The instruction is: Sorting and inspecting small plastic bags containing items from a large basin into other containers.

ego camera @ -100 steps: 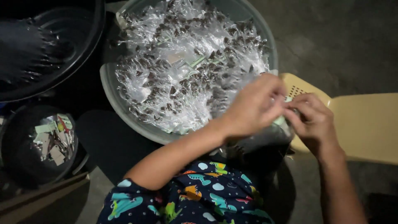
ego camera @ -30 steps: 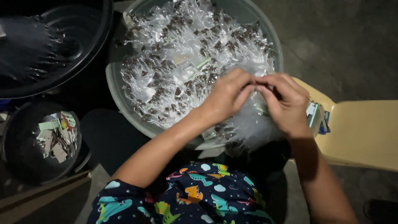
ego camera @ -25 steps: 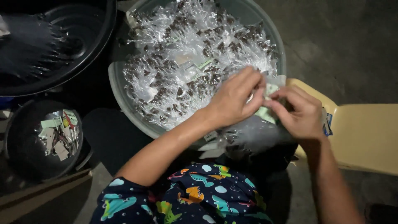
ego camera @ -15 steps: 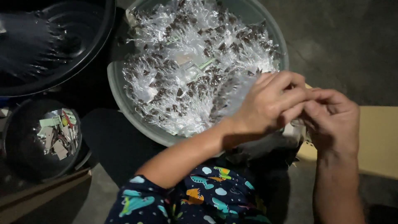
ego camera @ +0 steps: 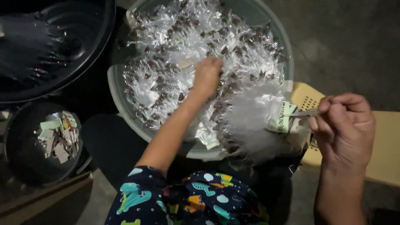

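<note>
We see our left hand [ego camera: 207, 76] stretched out over the big grey basin [ego camera: 275, 29], which is heaped with small clear plastic packets [ego camera: 175, 46] of dark brown pieces. Its fingers curl down into the heap and touch the packets near the middle of the basin; from above we cannot tell whether they have closed on one or only rest among them.

Our right hand [ego camera: 343, 125] hangs to the right of the basin, above a pale yellow plastic stool [ego camera: 385, 150]. Its fingers are folded tight into a near fist, and thumb and forefinger pinch a small narrow strip [ego camera: 303, 112] that sticks out to the left. Just beside that strip lies a bundle of clear bags [ego camera: 254, 121] with a green and white label [ego camera: 283, 116], draped over the near right rim of the basin.

To the left stands a large black tub [ego camera: 87, 54], well apart from both hands. Below it sits a smaller black bucket [ego camera: 16, 162] holding cut paper labels [ego camera: 56, 137]. At the bottom we see our patterned dark shorts [ego camera: 196, 200] over a grey concrete floor [ego camera: 341, 46].
</note>
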